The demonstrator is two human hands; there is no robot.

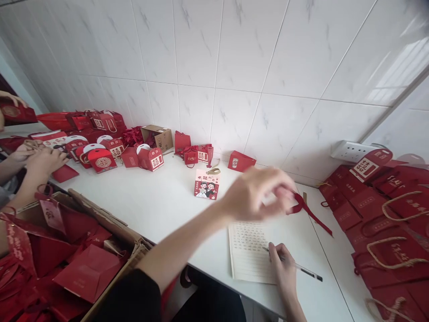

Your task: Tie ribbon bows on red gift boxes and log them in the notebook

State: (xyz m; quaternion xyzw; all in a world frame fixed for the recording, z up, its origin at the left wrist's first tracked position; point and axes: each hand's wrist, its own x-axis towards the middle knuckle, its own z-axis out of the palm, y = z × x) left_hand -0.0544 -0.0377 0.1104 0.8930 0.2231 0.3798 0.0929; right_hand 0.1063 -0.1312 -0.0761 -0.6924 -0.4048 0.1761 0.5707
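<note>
My right hand [282,264] is closed around a black-and-clear pen [310,273], its tip resting on the page of a lined notebook [253,264]. Rows of handwriting fill the upper part of that page. Raised above the notebook's top edge, my left hand [258,194] has curled fingers blurred by motion. A dark red ribbon [315,218] on the table shows just past those fingertips; whether they touch it I cannot tell. Behind my left wrist stands a small pink-and-red gift box [207,185] with a cartoon bride and groom and a ribbon on top.
Red gift boxes and rope-handled bags [368,203] pile up at right, beside a white power strip [350,151]. An open cardboard carton [110,214] of red bags stands at left. Other people's hands [47,156] work at far left among red boxes [102,160]. A tiled wall backs the table.
</note>
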